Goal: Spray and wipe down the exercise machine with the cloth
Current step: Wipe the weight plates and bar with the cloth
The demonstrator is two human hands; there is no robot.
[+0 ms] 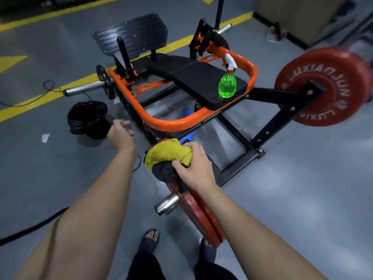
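— What colour is the cloth [167, 156]?
— Yellow, with a dark grey part beneath. The spray bottle [227, 85] is bright green, its trigger white and orange.
— And the machine [268, 93]?
— Black frame, orange rail [171, 123], black pad [201, 81], red weight plate [323, 87] with pale lettering.
— The floor [302, 178]?
— Grey, crossed by yellow stripes. The bin bag [87, 118] is black.

Dim, glossy floor glare (edges warped)

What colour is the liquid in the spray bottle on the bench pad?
Bright green, in a clear spray bottle with a white and orange trigger head; seen in the head view.
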